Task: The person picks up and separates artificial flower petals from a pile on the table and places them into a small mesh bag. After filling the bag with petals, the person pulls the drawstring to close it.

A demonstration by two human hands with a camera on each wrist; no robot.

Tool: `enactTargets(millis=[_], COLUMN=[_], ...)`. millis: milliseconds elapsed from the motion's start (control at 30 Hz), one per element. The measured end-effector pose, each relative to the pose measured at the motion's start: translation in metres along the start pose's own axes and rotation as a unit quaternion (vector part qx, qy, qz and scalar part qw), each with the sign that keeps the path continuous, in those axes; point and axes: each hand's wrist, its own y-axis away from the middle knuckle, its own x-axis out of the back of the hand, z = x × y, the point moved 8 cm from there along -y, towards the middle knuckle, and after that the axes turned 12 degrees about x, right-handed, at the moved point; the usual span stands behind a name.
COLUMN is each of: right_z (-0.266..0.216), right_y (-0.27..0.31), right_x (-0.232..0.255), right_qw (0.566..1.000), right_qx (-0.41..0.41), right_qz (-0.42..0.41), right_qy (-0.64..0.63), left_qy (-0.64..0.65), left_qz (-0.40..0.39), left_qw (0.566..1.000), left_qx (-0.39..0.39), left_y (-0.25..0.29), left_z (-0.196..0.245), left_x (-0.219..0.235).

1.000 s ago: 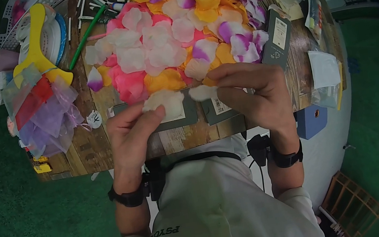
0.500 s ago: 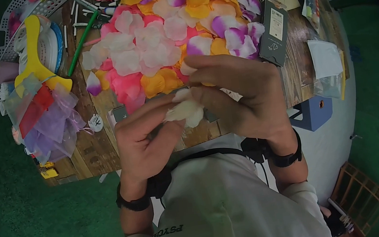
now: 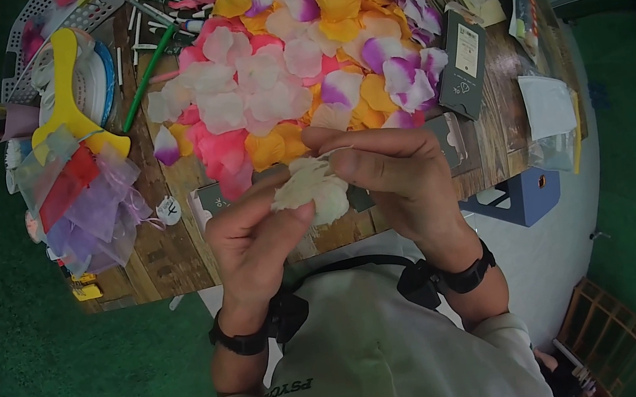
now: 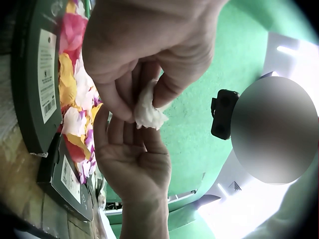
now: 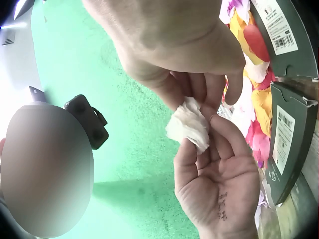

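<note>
Cream-white, crumpled bundle of thin petals (image 3: 311,193) sits pinched in my left hand (image 3: 247,246); my right hand (image 3: 410,185) pinches its upper edge, above the wooden table (image 3: 171,261). I judge it light, soft, easily creased, best held lightly by its edges.

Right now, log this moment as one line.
left hand: pinches white petal bunch | right hand: pinches its edge | colourful petals: heaped on table
</note>
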Motion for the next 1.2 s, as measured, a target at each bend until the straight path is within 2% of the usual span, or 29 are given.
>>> enactTargets(millis=[33, 100, 200, 267, 300, 367, 400, 500, 533, 600, 633, 700, 733, 800, 833, 900, 967, 1033, 1200], right_z=[0.002, 0.000, -0.016, -0.032, -0.046, -0.066, -0.062, -0.055, -0.053, -0.049, -0.044, -0.044, -0.045, -0.030, -0.032, -0.023, -0.023, -0.023, -0.031], right_y=[0.001, 0.000, -0.003, 0.001, 0.003, 0.005, 0.004, 0.003, 0.004, 0.003, 0.002, 0.002, 0.004, -0.001, -0.001, -0.001, 0.000, -0.001, 0.001], right_x=[-0.001, 0.001, 0.013, 0.016, 0.005, -0.027, -0.029, -0.046, -0.046, -0.046, -0.045, -0.035, -0.036, -0.016, -0.016, -0.008, -0.009, -0.011, -0.020], right_qw=[1.000, 0.995, 0.994, 0.994, 0.986, 0.916, 0.916, 0.830, 0.830, 0.788, 0.789, 0.829, 0.829, 0.926, 0.926, 0.926, 0.920, 0.914, 0.863], right_qx=[-0.002, 0.028, 0.073, 0.087, 0.123, 0.211, 0.211, 0.292, 0.290, 0.318, 0.316, 0.313, 0.312, 0.148, 0.147, 0.057, 0.056, 0.057, 0.155], right_qz=[-0.001, 0.048, 0.081, 0.066, -0.033, -0.204, -0.203, -0.203, -0.204, -0.183, -0.187, -0.148, -0.147, -0.057, -0.058, -0.068, -0.079, -0.092, -0.118], right_qy=[0.001, -0.079, -0.032, 0.017, 0.108, 0.272, 0.275, 0.430, 0.430, 0.494, 0.493, 0.439, 0.440, 0.342, 0.342, 0.367, 0.379, 0.391, 0.466], left_qy=[0.002, 0.017, 0.038, 0.049, 0.058, 0.070, 0.059, 0.039, 0.029, 0.053, 0.079, 0.071, 0.061, 0.060, 0.058, 0.050, 0.041, 0.059, 0.055], left_qz=[-0.011, -0.004, 0.029, 0.058, 0.061, 0.059, 0.049, 0.024, 0.012, 0.005, -0.003, -0.015, -0.027, -0.027, -0.026, -0.036, -0.048, -0.046, -0.056], left_qw=[1.000, 1.000, 0.998, 0.994, 0.991, 0.987, 0.988, 0.992, 0.995, 0.993, 0.991, 0.991, 0.992, 0.991, 0.990, 0.988, 0.987, 0.985, 0.982], left_qx=[-0.006, 0.010, 0.051, 0.080, 0.107, 0.134, 0.137, 0.121, 0.100, 0.103, 0.109, 0.112, 0.111, 0.119, 0.129, 0.140, 0.150, 0.158, 0.174], left_y=[0.000, 0.000, -0.002, -0.003, -0.004, -0.006, -0.007, -0.006, -0.006, -0.005, -0.004, -0.004, -0.005, -0.005, -0.004, -0.005, -0.005, -0.005, -0.004], left_z=[-0.001, -0.001, -0.005, -0.010, -0.012, -0.012, -0.010, -0.018, -0.018, -0.014, -0.015, -0.014, -0.014, -0.017, -0.020, -0.022, -0.024, -0.026, -0.029], left_x=[-0.001, -0.004, 0.001, 0.008, 0.009, 0.006, 0.003, 0.001, 0.000, -0.005, -0.007, -0.008, -0.010, -0.010, -0.010, -0.009, -0.010, -0.009, -0.008])
